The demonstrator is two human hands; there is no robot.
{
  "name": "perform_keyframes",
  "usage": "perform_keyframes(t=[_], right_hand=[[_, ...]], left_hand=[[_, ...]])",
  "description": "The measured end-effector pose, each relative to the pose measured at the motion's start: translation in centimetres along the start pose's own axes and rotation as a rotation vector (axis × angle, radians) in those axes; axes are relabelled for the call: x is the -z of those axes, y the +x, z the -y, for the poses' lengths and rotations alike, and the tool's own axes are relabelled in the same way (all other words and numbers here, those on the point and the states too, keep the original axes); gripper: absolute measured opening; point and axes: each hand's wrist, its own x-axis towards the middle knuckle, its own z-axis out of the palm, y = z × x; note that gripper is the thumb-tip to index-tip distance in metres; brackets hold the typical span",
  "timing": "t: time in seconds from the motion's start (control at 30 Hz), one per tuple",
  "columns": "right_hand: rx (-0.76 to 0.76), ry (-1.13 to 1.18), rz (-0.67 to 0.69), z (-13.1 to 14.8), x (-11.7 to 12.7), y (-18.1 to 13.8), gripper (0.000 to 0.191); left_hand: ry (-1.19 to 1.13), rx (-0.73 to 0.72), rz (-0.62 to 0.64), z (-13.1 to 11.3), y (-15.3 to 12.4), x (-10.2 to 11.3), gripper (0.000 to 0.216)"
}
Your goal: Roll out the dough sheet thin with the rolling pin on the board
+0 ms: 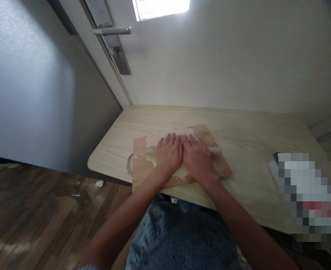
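Note:
My left hand [169, 153] and my right hand [196, 155] lie side by side, palms down, on a thin wooden rolling pin [216, 150]. Their fingers stretch forward over it rather than wrapping round. Both ends of the pin stick out beyond my hands. Beneath is a broad, pale sheet of dough [179, 173] with a ragged edge, spread over much of a wooden cutting board [141, 177]. My hands and the pin cover the middle of the dough. At the board's left side is a metal handle [129, 164].
The board rests at the front of a light wood-grain table [252, 138]. A pixelated object [308, 187] occupies the table's right side. Behind stands a pale door with a metal handle [113, 31]. Crumpled white paper [99, 183] lies on the wooden floor to the left.

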Motion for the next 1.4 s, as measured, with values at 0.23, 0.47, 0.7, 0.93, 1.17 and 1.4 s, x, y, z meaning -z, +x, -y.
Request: perform_keyframes(t=[0.23, 0.47, 0.7, 0.93, 1.17, 1.4], right_hand=[[-0.077, -0.068, 0.079, -0.8, -0.5, 3.6, 0.041], [-0.094, -0.089, 0.171, -1.5, -0.5, 6.5, 0.039], [-0.156, -0.107, 0.256, -1.7, 0.0, 9.0, 0.035], [-0.194, -0.091, 0.234, -2.2, -0.8, 9.7, 0.034], [-0.157, -0.097, 0.186, -1.9, -0.8, 8.9, 0.037], [-0.120, -0.052, 0.146, -1.7, -1.3, 7.7, 0.039]], left_hand=[[-0.016, 0.025, 0.075, 0.8, 3.7, -0.2, 0.039], [-0.070, 0.035, 0.143, 1.8, 6.8, -0.6, 0.034], [-0.114, 0.110, 0.133, 2.5, 9.4, -1.5, 0.032], [-0.121, 0.129, 0.131, 2.8, 10.7, -2.1, 0.032], [-0.107, 0.158, 0.078, 2.6, 9.8, -1.8, 0.031], [-0.065, 0.172, 0.078, 2.0, 8.0, -1.0, 0.031]])
